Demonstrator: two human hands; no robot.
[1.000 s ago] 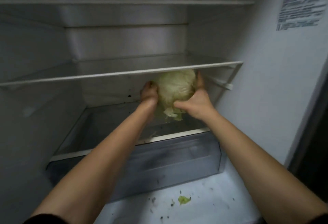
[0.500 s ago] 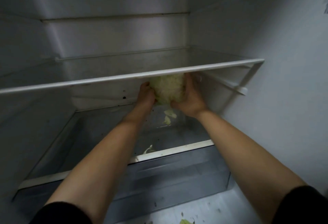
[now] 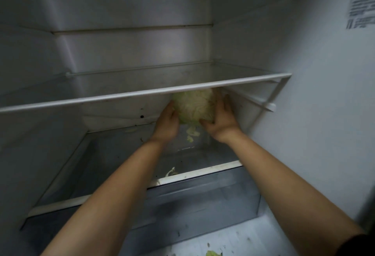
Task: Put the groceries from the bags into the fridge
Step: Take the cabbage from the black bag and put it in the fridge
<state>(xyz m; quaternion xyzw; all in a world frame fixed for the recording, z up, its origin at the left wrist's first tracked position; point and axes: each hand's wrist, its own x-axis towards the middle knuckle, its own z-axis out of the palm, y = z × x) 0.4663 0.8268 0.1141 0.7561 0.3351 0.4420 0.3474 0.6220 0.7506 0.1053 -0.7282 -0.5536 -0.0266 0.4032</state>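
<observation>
Pale-green cabbage, round, was cupped between left hand and right hand, fingers curled round its sides, and hung seemingly clear of the lower shelf beneath them.

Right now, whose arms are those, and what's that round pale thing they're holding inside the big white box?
There is no machine here. A person wears a camera on their head, so this one picture shows what they see as they reach into an open fridge. The left hand and the right hand each have a grip on a cabbage, one on each side. They hold it just under the glass shelf, above the lower shelf that covers the drawer. Torn leaf scraps lie on that lower shelf, and another leaf bit lies at the bottom of the picture.
</observation>
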